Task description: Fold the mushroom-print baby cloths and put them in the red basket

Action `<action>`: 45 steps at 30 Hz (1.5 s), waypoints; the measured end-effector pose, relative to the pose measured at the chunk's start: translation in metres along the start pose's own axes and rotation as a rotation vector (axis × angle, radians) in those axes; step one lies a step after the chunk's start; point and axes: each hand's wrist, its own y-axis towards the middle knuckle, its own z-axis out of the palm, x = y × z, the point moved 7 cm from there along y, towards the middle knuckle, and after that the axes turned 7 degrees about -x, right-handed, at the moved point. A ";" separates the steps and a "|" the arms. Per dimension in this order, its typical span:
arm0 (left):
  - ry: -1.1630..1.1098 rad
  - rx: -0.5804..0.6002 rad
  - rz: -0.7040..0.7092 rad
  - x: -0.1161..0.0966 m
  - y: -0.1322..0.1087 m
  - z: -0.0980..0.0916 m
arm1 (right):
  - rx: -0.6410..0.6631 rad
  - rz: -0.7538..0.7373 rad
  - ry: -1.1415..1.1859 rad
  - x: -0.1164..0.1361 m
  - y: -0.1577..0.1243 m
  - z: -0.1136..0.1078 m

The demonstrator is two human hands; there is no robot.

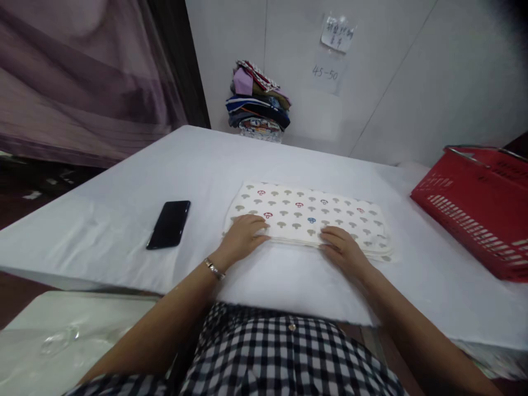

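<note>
A folded white cloth (284, 212) printed with small mushrooms, mostly grey-brown with a few red and blue, lies flat in several layers on the white-covered table. Its long near edge faces me. My left hand (243, 236) grips that edge toward the left end, fingers on top and thumb along the front. Farther right, my right hand (342, 247) holds the same edge in a similar way, its fingers resting on the print and its thumb at the front fold. What lies under the thumbs is hidden.
A black phone (169, 224) lies left of the cloth. On the right stands a red plastic basket (474, 209). Folded clothes (259, 104) are stacked at the table's far edge, against the wall. Below the near left edge is a pale seat-like surface (82, 330).
</note>
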 end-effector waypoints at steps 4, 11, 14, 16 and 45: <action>0.028 0.073 0.148 -0.012 -0.004 0.023 | -0.060 -0.122 0.008 0.011 0.005 0.005; 0.038 0.051 0.198 -0.009 -0.005 0.029 | -0.098 -0.153 -0.027 0.015 -0.003 0.008; 0.041 0.041 0.194 -0.009 -0.005 0.028 | -0.088 -0.160 -0.041 0.016 -0.003 0.007; 0.040 0.032 0.187 -0.009 -0.004 0.027 | -0.082 -0.155 -0.052 0.016 -0.002 0.008; 0.051 -0.034 0.116 -0.010 -0.005 0.022 | -0.151 -0.104 -0.020 0.018 -0.004 0.007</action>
